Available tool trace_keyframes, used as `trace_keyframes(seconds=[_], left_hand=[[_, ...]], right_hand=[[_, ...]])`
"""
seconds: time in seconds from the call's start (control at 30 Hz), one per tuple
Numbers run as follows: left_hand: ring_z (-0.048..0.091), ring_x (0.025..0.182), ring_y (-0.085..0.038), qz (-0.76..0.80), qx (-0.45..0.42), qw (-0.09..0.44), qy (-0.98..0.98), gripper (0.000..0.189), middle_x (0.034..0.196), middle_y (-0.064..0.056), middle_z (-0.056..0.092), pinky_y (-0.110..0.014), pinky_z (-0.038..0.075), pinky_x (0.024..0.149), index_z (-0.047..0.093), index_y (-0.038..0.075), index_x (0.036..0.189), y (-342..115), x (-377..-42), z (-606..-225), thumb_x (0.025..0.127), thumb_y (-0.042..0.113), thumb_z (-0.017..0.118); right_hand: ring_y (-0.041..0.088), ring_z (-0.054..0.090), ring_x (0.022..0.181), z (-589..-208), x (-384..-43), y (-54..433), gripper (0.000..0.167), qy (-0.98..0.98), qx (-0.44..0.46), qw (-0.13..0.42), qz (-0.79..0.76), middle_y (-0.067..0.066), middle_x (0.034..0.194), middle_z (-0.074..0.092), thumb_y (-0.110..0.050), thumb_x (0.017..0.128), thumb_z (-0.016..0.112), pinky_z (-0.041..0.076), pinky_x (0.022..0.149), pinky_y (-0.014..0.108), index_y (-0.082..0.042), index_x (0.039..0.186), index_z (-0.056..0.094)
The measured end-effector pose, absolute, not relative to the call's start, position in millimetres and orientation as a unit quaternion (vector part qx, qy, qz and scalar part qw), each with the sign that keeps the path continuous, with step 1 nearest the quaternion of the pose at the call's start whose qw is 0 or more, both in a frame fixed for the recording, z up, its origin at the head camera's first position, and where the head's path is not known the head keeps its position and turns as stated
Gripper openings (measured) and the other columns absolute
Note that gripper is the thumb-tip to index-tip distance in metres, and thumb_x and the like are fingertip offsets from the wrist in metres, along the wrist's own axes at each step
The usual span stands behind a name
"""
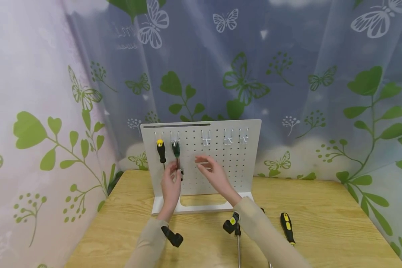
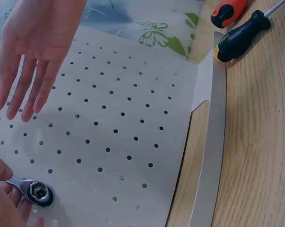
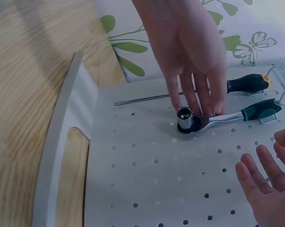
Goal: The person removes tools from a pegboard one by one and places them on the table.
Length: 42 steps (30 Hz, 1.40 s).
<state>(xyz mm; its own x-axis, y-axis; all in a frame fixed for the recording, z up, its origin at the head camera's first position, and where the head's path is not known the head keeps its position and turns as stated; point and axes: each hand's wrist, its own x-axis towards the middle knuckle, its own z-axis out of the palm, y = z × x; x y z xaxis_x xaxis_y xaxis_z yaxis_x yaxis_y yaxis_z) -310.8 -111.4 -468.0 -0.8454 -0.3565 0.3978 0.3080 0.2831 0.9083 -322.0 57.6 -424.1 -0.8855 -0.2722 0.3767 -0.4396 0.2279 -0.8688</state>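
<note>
A ratchet wrench (image 3: 223, 118) with a green and black handle and a socket on its head hangs head-down from a hook on a white pegboard (image 1: 187, 186). My left hand (image 1: 171, 184) is at its metal neck, with fairly straight fingers touching it in the right wrist view. To the right, my right hand (image 1: 216, 176) is held in front of the board's middle, fingers spread and nothing in them. Left of the ratchet hangs a black screwdriver (image 1: 161, 152) with a yellow end, its flat blade pointing down.
Several clear hooks (image 1: 206, 138) line the board's upper right. On the wooden table (image 1: 201, 242) lie a black-and-yellow screwdriver (image 1: 287, 227), a dark-handled screwdriver (image 1: 238, 242) and an orange-and-black handle (image 2: 230, 12). A patterned curtain (image 1: 201, 56) stands behind the board.
</note>
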Motion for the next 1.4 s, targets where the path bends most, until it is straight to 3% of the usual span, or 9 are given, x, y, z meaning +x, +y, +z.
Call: trace_keyframes(seconds=[0.23,0.43,0.6,0.87,1.13,1.4], left_hand=[[0.062,0.115,-0.042,-0.622,-0.006,0.255,-0.741,0.024,0.12,-0.027,0.063,-0.055,0.052,0.1,0.059,-0.009,0.123,-112,-310,-466,0.102,0.002,0.057],[0.062,0.117,-0.042,-0.654,0.001,0.196,-0.731,0.028,0.124,-0.025,0.061,-0.045,0.056,0.094,0.059,-0.005,0.127,-117,-303,-462,0.107,0.012,0.051],[0.063,0.114,-0.036,-0.675,0.004,0.168,-0.718,0.029,0.125,-0.022,0.061,-0.039,0.055,0.092,0.06,-0.003,0.129,-121,-298,-461,0.108,0.014,0.05],[0.064,0.108,-0.027,-0.689,0.021,0.154,-0.708,0.031,0.123,-0.021,0.063,-0.035,0.057,0.086,0.062,-0.004,0.129,-122,-294,-459,0.106,0.015,0.054],[0.064,0.106,-0.023,-0.7,0.017,0.139,-0.701,0.031,0.122,-0.02,0.064,-0.034,0.058,0.086,0.062,-0.005,0.128,-122,-288,-455,0.106,0.015,0.054],[0.064,0.104,-0.017,-0.714,0.017,0.129,-0.688,0.033,0.126,-0.025,0.064,-0.036,0.057,0.097,0.062,-0.009,0.127,-125,-285,-464,0.105,0.014,0.057]], right_hand=[[0.032,0.064,0.117,-411,-331,42,0.036,-0.777,0.24,0.076,0.577,0.014,0.128,0.067,-0.017,0.103,0.06,0.053,0.102,0.047,-0.007,0.138,0.059],[0.03,0.064,0.119,-403,-339,30,0.037,-0.754,0.248,0.049,0.607,0.014,0.132,0.065,-0.015,0.106,0.056,0.055,0.1,0.041,-0.007,0.141,0.057],[0.033,0.063,0.121,-397,-346,18,0.037,-0.733,0.257,0.028,0.629,0.018,0.134,0.063,-0.013,0.106,0.054,0.054,0.102,0.038,-0.003,0.142,0.054],[0.035,0.066,0.11,-391,-351,4,0.041,-0.743,0.238,0.019,0.626,0.022,0.127,0.064,-0.01,0.1,0.065,0.061,0.089,0.034,0.001,0.138,0.057],[0.035,0.069,0.103,-392,-353,-1,0.039,-0.757,0.232,0.035,0.61,0.022,0.12,0.067,-0.011,0.098,0.068,0.062,0.084,0.033,0.003,0.133,0.059],[0.035,0.071,0.098,-391,-349,-3,0.037,-0.748,0.228,0.033,0.622,0.023,0.118,0.068,-0.006,0.096,0.07,0.063,0.082,0.037,0.003,0.13,0.06]])
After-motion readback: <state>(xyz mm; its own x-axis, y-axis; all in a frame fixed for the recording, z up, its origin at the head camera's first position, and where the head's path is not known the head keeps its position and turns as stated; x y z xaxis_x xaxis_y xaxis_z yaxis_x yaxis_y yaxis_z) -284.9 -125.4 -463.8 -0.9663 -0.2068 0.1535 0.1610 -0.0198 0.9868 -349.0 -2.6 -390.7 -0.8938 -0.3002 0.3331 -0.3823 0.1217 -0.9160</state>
